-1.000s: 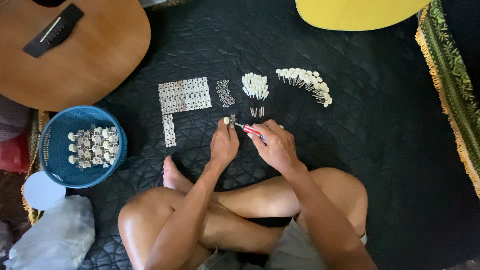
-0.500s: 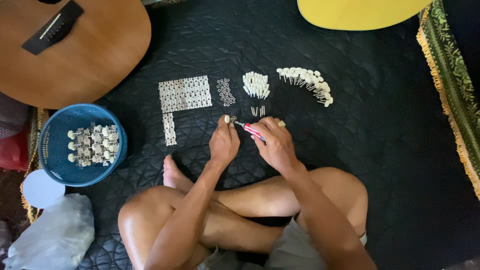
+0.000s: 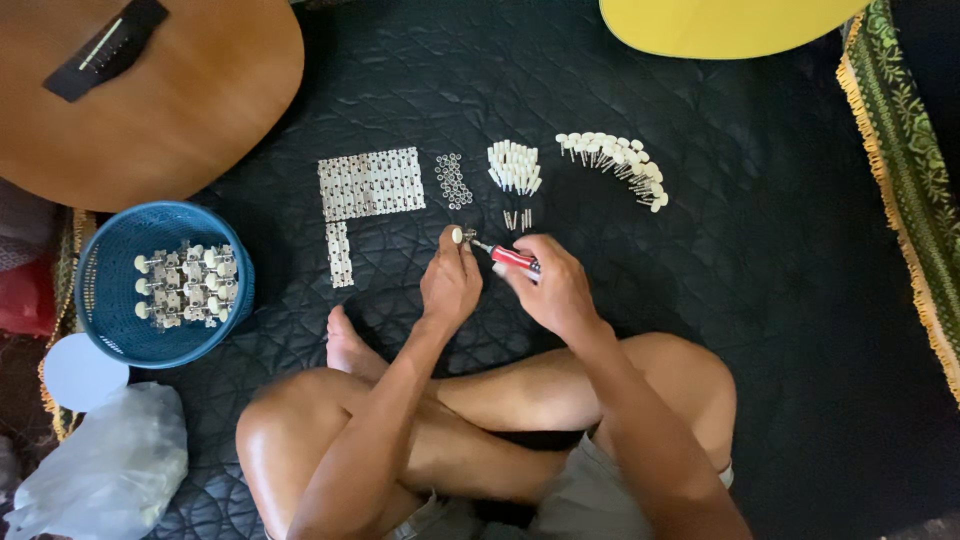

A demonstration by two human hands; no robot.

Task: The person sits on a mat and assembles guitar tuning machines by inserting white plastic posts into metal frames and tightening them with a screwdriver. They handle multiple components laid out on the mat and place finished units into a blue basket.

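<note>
I sit cross-legged on a black quilted mat (image 3: 760,300). My left hand (image 3: 450,285) pinches a small tuning peg with a white knob (image 3: 457,236). My right hand (image 3: 555,290) grips a red-handled screwdriver (image 3: 512,258), its tip set against the peg. Laid out on the mat beyond my hands are a block of metal tuner plates (image 3: 370,184), a cluster of small washers (image 3: 453,180), a pile of white knobs (image 3: 514,166), a few screws (image 3: 517,219) and an arc of white-knobbed pegs (image 3: 618,162).
A blue basket (image 3: 110,300) at the left holds several assembled tuners. A brown guitar body (image 3: 150,90) lies at the upper left and a yellow one (image 3: 730,22) at the top. A white lid (image 3: 80,372) and a plastic bag (image 3: 100,470) sit lower left. A fringed green cloth (image 3: 915,160) borders the right.
Both hands stay in the same spot, with only slight shifts of the fingers and screwdriver on the peg.
</note>
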